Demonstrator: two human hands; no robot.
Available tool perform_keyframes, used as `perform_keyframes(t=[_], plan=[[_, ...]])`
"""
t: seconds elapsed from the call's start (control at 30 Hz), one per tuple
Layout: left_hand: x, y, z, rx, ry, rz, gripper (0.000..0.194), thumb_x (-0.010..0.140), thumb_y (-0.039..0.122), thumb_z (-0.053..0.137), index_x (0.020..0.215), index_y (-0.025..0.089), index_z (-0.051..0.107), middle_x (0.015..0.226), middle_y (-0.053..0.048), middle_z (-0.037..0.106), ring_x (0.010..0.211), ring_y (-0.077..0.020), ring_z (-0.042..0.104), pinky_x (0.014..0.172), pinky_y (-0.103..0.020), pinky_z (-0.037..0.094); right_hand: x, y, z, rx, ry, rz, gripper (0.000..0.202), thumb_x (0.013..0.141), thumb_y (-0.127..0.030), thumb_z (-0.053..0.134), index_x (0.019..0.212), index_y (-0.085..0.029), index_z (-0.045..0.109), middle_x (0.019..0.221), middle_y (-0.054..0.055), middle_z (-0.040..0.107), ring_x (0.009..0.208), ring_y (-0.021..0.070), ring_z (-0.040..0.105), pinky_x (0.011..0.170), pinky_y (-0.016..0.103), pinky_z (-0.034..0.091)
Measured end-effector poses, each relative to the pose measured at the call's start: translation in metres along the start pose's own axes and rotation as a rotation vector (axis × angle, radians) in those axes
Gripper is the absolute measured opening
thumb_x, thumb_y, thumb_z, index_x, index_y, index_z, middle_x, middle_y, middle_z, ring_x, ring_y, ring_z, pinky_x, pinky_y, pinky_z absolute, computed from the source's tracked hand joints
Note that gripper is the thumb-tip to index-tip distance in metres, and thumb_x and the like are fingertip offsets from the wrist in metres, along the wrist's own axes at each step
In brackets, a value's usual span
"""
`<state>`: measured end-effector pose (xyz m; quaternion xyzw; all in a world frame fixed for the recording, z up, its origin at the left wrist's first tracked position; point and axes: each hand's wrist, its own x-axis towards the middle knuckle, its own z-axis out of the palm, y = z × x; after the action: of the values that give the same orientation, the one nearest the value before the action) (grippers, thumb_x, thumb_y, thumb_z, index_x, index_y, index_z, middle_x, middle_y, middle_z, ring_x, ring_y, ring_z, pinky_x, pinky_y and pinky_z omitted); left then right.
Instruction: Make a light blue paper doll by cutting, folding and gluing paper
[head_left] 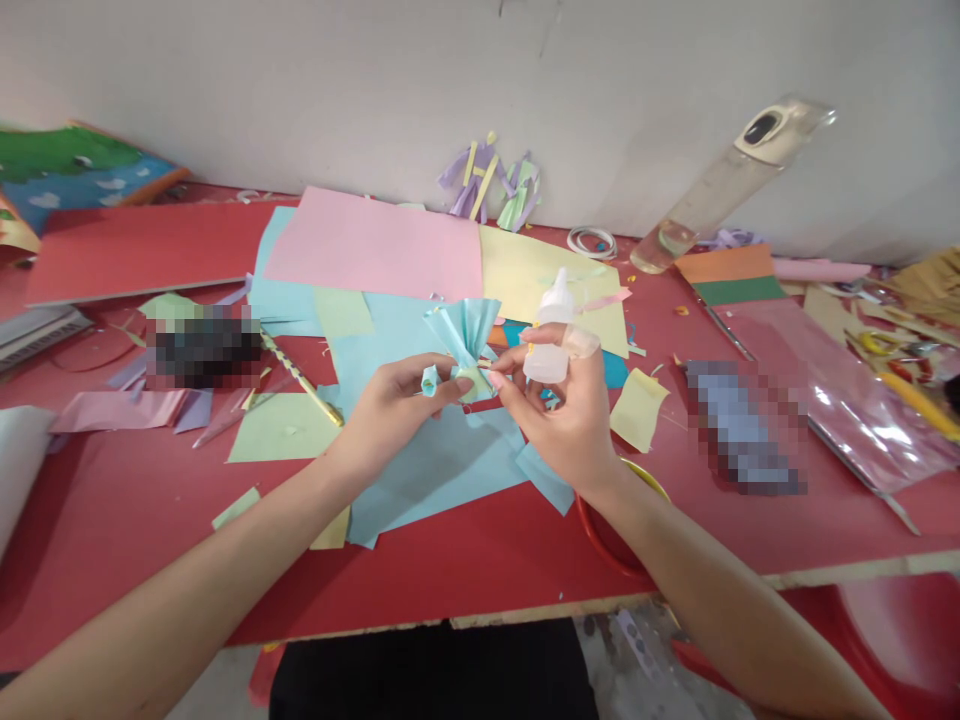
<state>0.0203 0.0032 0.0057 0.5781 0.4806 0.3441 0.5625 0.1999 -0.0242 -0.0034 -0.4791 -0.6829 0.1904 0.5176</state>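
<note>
A pleated light-blue paper piece [465,332], fanned out at the top, is pinched at its narrow end by my left hand [409,400]. A small rolled blue paper tube [430,380] pokes out by the left thumb. My right hand [566,405] is closed around a white glue bottle [547,362], its nozzle pointing up. The right thumb and fingertip also meet the paper's gathered end, where a bit of pale green paper [474,385] shows. Blue paper sheets [442,480] lie beneath both hands.
Pink paper [382,245] and yellow paper [555,270] lie behind. Two paper figures [480,185] lean on the wall. A tilted spray bottle [712,200] is back right. A gold patterned pencil [300,378] lies left; a plastic folder [870,390] lies right. The red table's edge is near my lap.
</note>
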Motion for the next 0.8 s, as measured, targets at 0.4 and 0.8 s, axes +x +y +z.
perform_keyframes(t=[0.4, 0.8], plan=[[-0.0024, 0.0008, 0.0001, 0.005, -0.005, 0.021, 0.021, 0.082, 0.041, 0.067, 0.076, 0.021, 0.062, 0.056, 0.005, 0.048, 0.053, -0.0109, 0.04, 0.054, -0.026, 0.029, -0.0045, 0.0022, 0.0042, -0.017, 0.033, -0.041, 0.035, 0.084, -0.012, 0.064, 0.112, -0.026, 0.048, 0.087, -0.002, 0.069, 0.056, 0.0095, 0.057, 0.043, 0.022, 0.042], [-0.0019, 0.0008, 0.0011, -0.053, 0.006, 0.059, 0.016, 0.082, 0.035, 0.068, 0.076, 0.02, 0.066, 0.06, 0.004, 0.053, 0.056, -0.0104, 0.048, 0.056, -0.023, 0.039, -0.0028, 0.0011, 0.0029, -0.222, 0.036, -0.309, 0.029, 0.081, -0.007, 0.067, 0.103, -0.024, 0.057, 0.089, 0.002, 0.074, 0.068, 0.0156, 0.068, 0.059, 0.029, 0.057]])
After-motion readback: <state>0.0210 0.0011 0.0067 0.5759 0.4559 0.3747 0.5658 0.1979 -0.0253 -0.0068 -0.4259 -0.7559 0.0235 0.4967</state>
